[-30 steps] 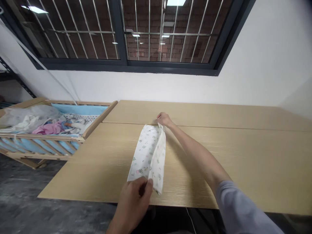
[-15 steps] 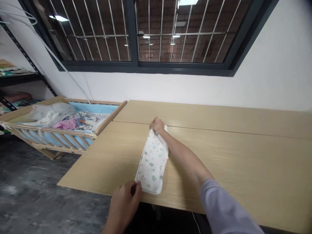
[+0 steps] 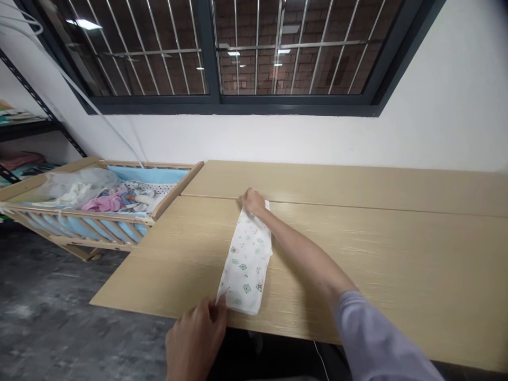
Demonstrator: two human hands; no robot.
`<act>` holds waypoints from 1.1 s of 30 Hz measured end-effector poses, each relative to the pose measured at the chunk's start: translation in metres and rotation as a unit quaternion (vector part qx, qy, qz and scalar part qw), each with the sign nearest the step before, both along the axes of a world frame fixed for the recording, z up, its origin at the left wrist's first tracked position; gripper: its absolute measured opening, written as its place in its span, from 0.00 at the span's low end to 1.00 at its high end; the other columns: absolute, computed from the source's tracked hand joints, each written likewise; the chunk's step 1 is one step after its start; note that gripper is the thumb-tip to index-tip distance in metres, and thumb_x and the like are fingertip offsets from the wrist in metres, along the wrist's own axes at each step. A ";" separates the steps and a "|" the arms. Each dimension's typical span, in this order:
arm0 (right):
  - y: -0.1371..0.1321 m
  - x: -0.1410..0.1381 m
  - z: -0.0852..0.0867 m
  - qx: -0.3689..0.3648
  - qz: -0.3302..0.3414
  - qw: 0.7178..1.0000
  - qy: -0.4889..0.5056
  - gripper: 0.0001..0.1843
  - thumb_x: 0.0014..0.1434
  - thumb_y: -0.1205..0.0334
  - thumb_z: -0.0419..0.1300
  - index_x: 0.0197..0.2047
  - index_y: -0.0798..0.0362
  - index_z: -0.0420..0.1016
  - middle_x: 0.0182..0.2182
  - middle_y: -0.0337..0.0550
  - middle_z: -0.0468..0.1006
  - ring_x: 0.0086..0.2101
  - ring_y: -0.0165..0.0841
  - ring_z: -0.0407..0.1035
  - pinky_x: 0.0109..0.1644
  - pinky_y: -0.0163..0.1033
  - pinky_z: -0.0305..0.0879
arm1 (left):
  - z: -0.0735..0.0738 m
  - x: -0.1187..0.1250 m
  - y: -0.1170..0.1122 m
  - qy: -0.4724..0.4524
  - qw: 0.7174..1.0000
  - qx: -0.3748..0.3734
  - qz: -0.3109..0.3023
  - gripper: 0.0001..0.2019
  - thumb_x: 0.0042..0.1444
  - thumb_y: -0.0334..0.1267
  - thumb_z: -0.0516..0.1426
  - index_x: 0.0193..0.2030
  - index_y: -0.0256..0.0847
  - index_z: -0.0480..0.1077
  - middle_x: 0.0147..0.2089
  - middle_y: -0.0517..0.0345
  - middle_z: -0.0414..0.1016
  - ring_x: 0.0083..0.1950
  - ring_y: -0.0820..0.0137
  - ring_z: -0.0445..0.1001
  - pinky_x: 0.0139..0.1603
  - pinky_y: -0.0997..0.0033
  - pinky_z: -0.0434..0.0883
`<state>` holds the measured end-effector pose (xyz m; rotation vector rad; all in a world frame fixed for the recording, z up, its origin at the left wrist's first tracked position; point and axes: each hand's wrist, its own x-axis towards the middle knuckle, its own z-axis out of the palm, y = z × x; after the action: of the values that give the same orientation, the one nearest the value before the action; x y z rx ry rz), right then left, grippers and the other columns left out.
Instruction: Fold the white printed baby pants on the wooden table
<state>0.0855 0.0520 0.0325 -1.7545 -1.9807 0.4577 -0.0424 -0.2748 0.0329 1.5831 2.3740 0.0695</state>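
Note:
A white cloth [image 3: 246, 259] with small green and pink prints lies folded into a long strip on the wooden table [image 3: 357, 264]. My left hand [image 3: 198, 333] pinches its near left corner at the table's front edge. At the far end, my right hand [image 3: 253, 202] is closed on the cloth's upper left corner, with the arm stretched across the table. The fingertips of the right hand are partly hidden behind its knuckles.
To the left stands a wooden crib [image 3: 174, 193] with blue lining, holding a pink cloth [image 3: 105, 202] and other crumpled fabrics. A black shelf rack [image 3: 35, 127] is beyond it. Behind the table are a white wall and a barred window [image 3: 214, 103].
Both hands keep their hold on the cloth's corners. The cloth's left edge looks straighter and its layers lie closer together. The view has shifted slightly.

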 end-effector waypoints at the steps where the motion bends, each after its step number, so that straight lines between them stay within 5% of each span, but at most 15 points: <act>1: -0.010 0.002 0.005 0.016 0.028 0.999 0.007 0.14 0.69 0.53 0.53 0.50 0.53 0.71 0.48 0.53 0.80 0.49 0.43 0.74 0.52 0.44 0.66 | -0.001 0.001 -0.005 0.024 0.999 0.039 0.000 0.22 0.67 0.56 0.48 0.33 0.45 0.74 0.36 0.51 0.82 0.40 0.52 0.79 0.36 0.63 0.62; 3: -0.038 0.005 0.016 0.052 0.131 0.990 0.030 0.19 0.71 0.51 0.50 0.56 0.55 0.69 0.53 0.55 0.77 0.54 0.43 0.72 0.56 0.45 0.65 | -0.007 0.005 -0.014 0.069 0.981 0.174 -0.051 0.20 0.65 0.57 0.51 0.40 0.44 0.76 0.40 0.49 0.82 0.43 0.51 0.79 0.42 0.59 0.66; 6: -0.100 0.011 0.027 0.064 0.347 0.935 0.039 0.29 0.71 0.45 0.48 0.67 0.56 0.62 0.66 0.57 0.66 0.64 0.44 0.61 0.66 0.48 0.59 | -0.029 0.019 -0.026 0.113 0.910 0.355 -0.182 0.21 0.63 0.49 0.56 0.58 0.41 0.71 0.57 0.44 0.78 0.54 0.52 0.76 0.50 0.57 0.67; 10: -0.183 0.024 0.019 0.024 0.547 0.837 -0.022 0.37 0.72 0.45 0.48 0.76 0.55 0.47 0.75 0.56 0.45 0.73 0.45 0.40 0.73 0.54 0.45 | -0.076 0.039 -0.037 0.123 0.864 0.423 -0.244 0.28 0.60 0.44 0.58 0.66 0.38 0.66 0.65 0.38 0.72 0.64 0.50 0.70 0.57 0.55 0.66; 14: -0.216 0.037 -0.004 0.009 0.603 0.796 -0.041 0.37 0.72 0.50 0.48 0.76 0.61 0.45 0.74 0.58 0.43 0.73 0.41 0.37 0.75 0.49 0.38 | -0.106 0.047 -0.045 0.111 0.858 0.442 -0.237 0.26 0.59 0.46 0.60 0.63 0.42 0.69 0.59 0.41 0.77 0.63 0.46 0.71 0.58 0.51 0.66; 18: -0.189 0.046 -0.020 -0.003 0.571 0.819 -0.060 0.38 0.73 0.45 0.45 0.76 0.57 0.45 0.74 0.55 0.43 0.73 0.41 0.35 0.76 0.52 0.35 | -0.094 0.050 -0.047 0.120 0.876 0.401 -0.238 0.30 0.59 0.43 0.59 0.68 0.40 0.66 0.69 0.35 0.66 0.67 0.43 0.67 0.59 0.47 0.65; 24: -0.088 0.056 -0.036 -0.006 0.439 0.893 -0.101 0.39 0.71 0.37 0.43 0.77 0.46 0.43 0.75 0.44 0.38 0.73 0.40 0.33 0.76 0.52 0.30 | -0.075 0.047 -0.043 0.156 0.876 0.380 -0.254 0.32 0.59 0.45 0.59 0.70 0.43 0.63 0.69 0.38 0.66 0.66 0.44 0.69 0.59 0.49 0.66; 29: -0.013 0.067 -0.038 0.013 0.323 0.940 -0.109 0.33 0.71 0.44 0.48 0.75 0.46 0.53 0.74 0.44 0.47 0.73 0.40 0.39 0.76 0.50 0.31 | -0.076 0.039 -0.040 0.210 0.855 0.382 -0.282 0.33 0.59 0.50 0.59 0.70 0.42 0.63 0.65 0.37 0.71 0.63 0.46 0.72 0.57 0.51 0.67; 33: 0.005 0.069 -0.034 0.019 0.290 0.951 -0.106 0.30 0.71 0.52 0.49 0.74 0.45 0.55 0.74 0.41 0.49 0.73 0.36 0.41 0.76 0.48 0.33 | -0.073 0.041 -0.040 0.206 0.856 0.380 -0.282 0.31 0.59 0.49 0.60 0.68 0.42 0.65 0.65 0.38 0.72 0.64 0.47 0.71 0.58 0.52 0.66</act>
<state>0.1546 0.0573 -0.0013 -1.2114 -2.6406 0.4212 -0.0014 -0.3153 -0.0404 2.8661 2.1473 0.6772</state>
